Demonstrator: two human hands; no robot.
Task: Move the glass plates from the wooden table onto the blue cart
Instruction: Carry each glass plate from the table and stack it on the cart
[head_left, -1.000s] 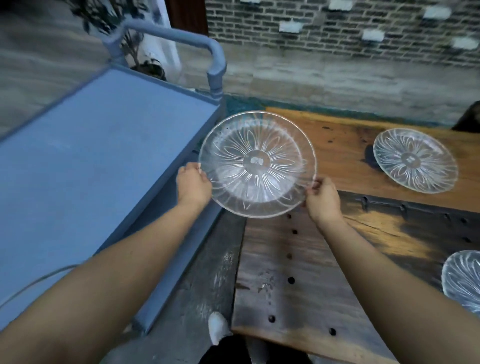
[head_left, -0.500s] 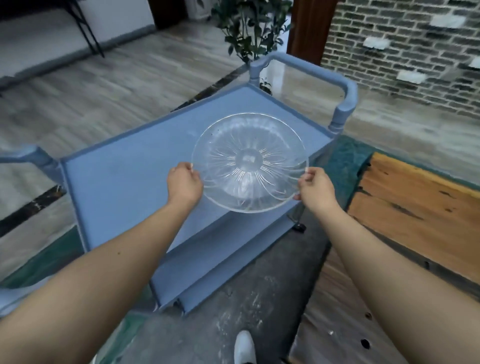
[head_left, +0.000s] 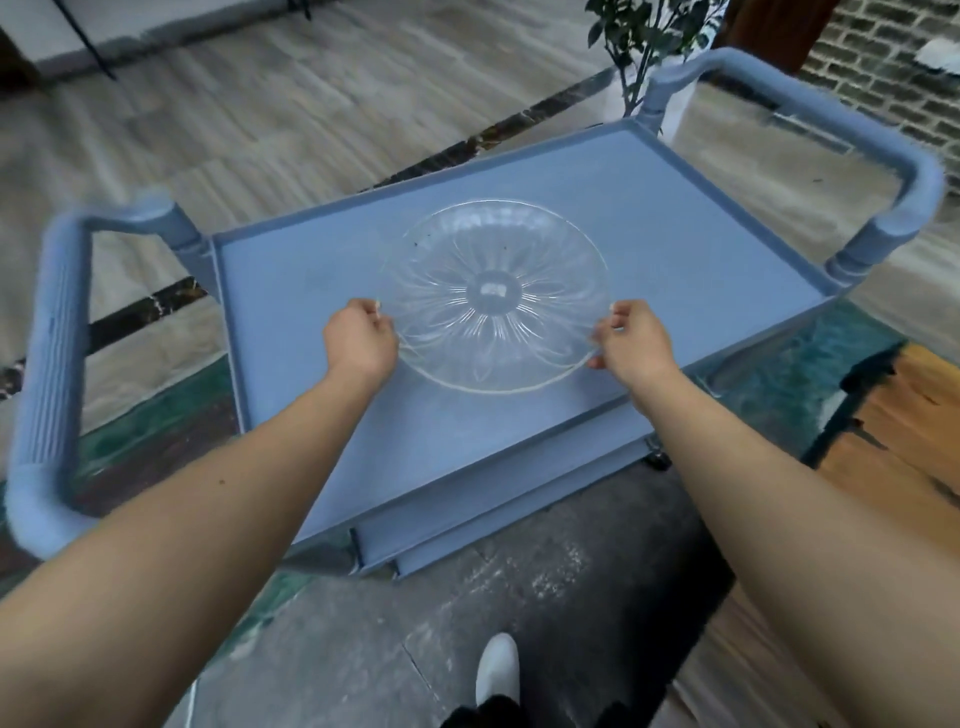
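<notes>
Head view: glass plate (head_left: 496, 296) hovers over the blue cart (head_left: 675, 208), left hand (head_left: 358, 340) and right hand (head_left: 631, 343) pinching opposite rims — rigid, slick, breakable; edge grip looks wisest.

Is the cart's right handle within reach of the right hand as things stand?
Probably not yet: the right hand is gripping the glass plate with the left hand. The path to the handle looks clear otherwise.

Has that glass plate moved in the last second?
Yes. The glass plate, gripped by both hands, went leftward off the wooden table to over the blue cart.
</notes>
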